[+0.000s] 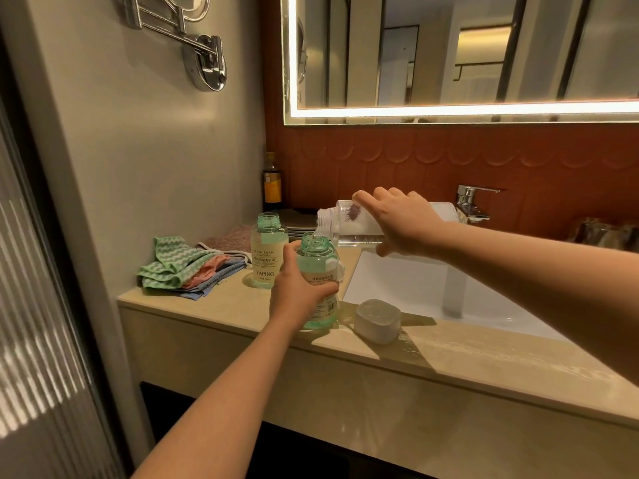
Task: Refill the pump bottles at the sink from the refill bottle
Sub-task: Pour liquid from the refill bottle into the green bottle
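Pour in hand: refill bottle (349, 224) into near bottle (320, 271).
Held tipped by right hand (397, 223), neck over mouth; left hand (297, 292) grips near bottle on counter (224, 305). Next likely: level off, shift to far bottle (268, 250), ten o'clock.

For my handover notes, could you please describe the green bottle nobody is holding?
Left of the sink, two green bottles stand on the counter. It is the farther one, beside the folded cloths, untouched; the left hand grips its neighbour.
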Demonstrator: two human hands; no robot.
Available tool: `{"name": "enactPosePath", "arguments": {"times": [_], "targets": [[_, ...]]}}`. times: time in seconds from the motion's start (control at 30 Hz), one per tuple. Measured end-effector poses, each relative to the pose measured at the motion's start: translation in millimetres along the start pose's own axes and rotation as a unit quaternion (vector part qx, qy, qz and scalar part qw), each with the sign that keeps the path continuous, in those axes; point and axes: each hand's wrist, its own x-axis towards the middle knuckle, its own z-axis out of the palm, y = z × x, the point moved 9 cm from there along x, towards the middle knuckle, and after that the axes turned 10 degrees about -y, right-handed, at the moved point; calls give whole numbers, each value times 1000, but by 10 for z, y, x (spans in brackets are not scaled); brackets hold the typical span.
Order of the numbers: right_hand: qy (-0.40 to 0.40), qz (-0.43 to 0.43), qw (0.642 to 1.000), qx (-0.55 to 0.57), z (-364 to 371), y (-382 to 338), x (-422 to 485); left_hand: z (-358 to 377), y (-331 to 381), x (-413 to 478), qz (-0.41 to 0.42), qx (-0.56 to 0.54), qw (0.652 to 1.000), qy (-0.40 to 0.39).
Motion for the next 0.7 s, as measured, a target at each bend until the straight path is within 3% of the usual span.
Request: {"name": "enactPosePath", "arguments": {"times": [0.7], "targets": [[0,1,1000,-4,3,1,10,-5,0,-4,7,4,1000,-2]]}}
